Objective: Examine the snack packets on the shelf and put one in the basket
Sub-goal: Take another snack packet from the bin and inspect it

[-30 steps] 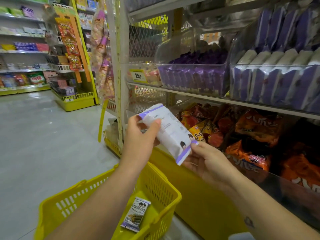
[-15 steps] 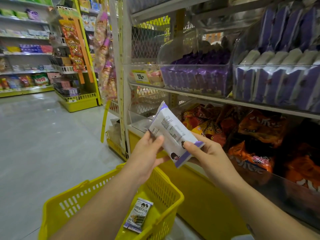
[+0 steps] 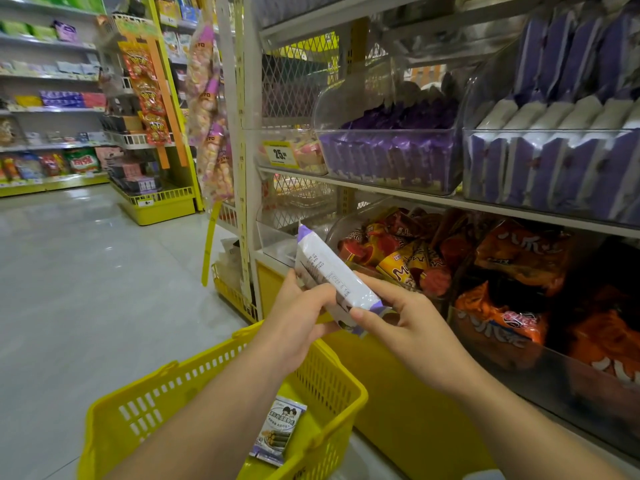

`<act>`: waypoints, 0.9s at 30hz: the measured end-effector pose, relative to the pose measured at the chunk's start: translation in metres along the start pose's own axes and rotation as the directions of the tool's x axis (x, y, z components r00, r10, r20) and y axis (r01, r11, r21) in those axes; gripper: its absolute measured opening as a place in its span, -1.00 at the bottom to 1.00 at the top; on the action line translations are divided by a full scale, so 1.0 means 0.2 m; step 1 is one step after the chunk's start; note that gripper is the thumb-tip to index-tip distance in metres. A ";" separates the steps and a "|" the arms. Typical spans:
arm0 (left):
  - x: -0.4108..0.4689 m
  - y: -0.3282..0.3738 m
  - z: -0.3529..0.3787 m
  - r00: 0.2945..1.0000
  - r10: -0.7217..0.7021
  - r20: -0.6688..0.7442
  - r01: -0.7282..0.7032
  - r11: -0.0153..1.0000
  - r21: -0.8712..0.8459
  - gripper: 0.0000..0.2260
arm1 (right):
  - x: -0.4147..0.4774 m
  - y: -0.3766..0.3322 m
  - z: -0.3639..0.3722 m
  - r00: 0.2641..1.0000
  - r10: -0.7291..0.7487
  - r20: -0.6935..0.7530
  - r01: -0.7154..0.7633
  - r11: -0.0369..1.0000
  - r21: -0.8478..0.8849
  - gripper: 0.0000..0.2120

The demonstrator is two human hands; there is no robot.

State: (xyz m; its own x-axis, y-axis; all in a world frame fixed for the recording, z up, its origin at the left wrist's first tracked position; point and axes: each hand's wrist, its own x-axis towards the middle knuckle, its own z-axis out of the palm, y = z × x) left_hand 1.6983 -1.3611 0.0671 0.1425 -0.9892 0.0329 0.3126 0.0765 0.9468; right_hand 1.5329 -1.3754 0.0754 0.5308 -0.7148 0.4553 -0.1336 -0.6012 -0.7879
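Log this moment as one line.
left hand + right hand: gripping white-purple packet | yellow basket: holds second packet | stage: examining

Snack packet (image 3: 332,278), white with purple ends, is held tilted above the yellow basket (image 3: 166,393), printed back upward; second small packet (image 3: 277,431) is laid flat inside the basket; purple packets (image 3: 398,117) are stood upright in clear shelf bin (image 3: 388,132).

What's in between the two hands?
A white and purple snack packet: the left hand grips its middle, the right hand pinches its lower end. The head view shows it.
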 end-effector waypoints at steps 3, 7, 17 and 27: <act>0.01 0.01 -0.02 0.999 -0.040 0.007 0.040 0.997 -0.059 -0.51 | 0.00 -0.01 0.00 1.000 0.013 0.016 -0.014 0.999 0.046 -0.56; 0.02 0.02 -0.06 0.999 -0.046 0.007 0.046 0.994 -0.095 -0.58 | 0.00 -0.01 -0.01 0.999 0.013 0.032 -0.014 0.999 0.039 -0.57; 0.05 0.06 -0.14 0.998 0.014 0.069 -0.006 0.994 -0.108 -0.72 | 0.02 -0.02 -0.03 0.996 0.037 0.077 -0.050 0.985 0.162 -0.55; -0.03 0.09 0.02 0.977 0.168 0.133 -0.192 0.961 0.197 -0.53 | 0.03 -0.01 -0.06 0.995 0.086 0.042 -0.096 0.855 0.510 -0.55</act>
State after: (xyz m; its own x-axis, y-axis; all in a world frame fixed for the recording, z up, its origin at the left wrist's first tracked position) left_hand 1.6989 -1.3553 0.0855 0.0670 -0.9700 0.2336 0.0880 0.2389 0.9670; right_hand 1.5258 -1.3821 0.0852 0.5523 -0.7482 0.3676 0.2615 -0.2632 -0.9286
